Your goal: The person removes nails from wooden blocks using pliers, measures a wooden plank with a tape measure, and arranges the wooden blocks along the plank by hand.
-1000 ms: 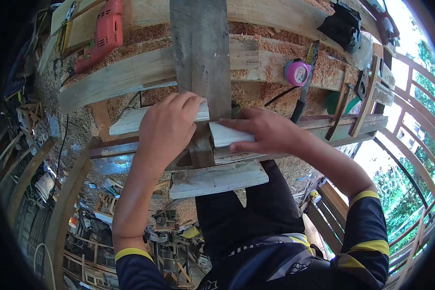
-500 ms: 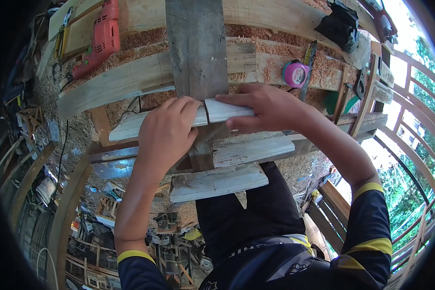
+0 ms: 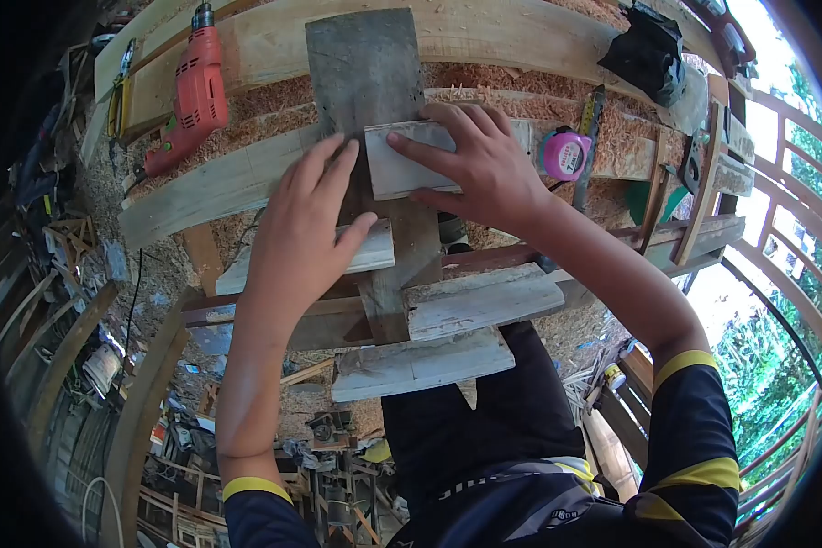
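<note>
A short white-painted board [image 3: 402, 173] lies across the grey upright plank [image 3: 361, 68], with my right hand [image 3: 484, 169] gripping it from the right, fingers on top and thumb at the lower edge. My left hand [image 3: 306, 215] hovers to the left with its fingers apart, over a second white piece [image 3: 372, 248] that it partly hides. Lower down, two more weathered white pieces rest one below the other: one [image 3: 484, 301] right of the plank's lower part, the other [image 3: 425, 363] nearest my legs.
A red drill [image 3: 199, 96] and yellow-handled pliers [image 3: 121, 100] lie at the upper left. To the right are a pink tape measure [image 3: 565, 153], a black plastic bag [image 3: 646, 55] and a hand saw [image 3: 694, 160]. Wood shavings cover much of the bench boards.
My right hand has carried its white board up from beside the left piece onto the grey plank. My left hand has come off its piece, and its fingers have spread.
</note>
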`<action>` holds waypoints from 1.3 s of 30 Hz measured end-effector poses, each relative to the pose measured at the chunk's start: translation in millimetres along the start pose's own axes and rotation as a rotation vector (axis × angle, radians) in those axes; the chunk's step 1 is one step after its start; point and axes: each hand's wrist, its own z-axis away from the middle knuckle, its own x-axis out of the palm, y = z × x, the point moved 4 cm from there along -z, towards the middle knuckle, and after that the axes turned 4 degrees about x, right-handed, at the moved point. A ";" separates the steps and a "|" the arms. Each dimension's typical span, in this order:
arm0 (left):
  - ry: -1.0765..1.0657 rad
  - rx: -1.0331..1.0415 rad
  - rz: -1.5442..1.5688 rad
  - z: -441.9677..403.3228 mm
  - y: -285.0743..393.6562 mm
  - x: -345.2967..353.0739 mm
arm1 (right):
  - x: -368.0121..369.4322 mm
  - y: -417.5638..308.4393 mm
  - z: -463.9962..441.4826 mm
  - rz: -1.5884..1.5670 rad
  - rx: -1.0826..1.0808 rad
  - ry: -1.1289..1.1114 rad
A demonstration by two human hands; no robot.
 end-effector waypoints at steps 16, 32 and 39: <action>0.019 0.069 -0.381 -48.1 32.3 14.5 | -33.6 48.1 72.7 -0.025 0.383 0.226; 0.016 -0.193 -0.507 -44.9 63.8 35.6 | -15.1 117.8 134.5 -0.179 0.793 0.255; 0.003 -0.174 -0.531 -54.9 58.8 30.6 | -40.5 135.8 134.7 -1.192 0.654 0.288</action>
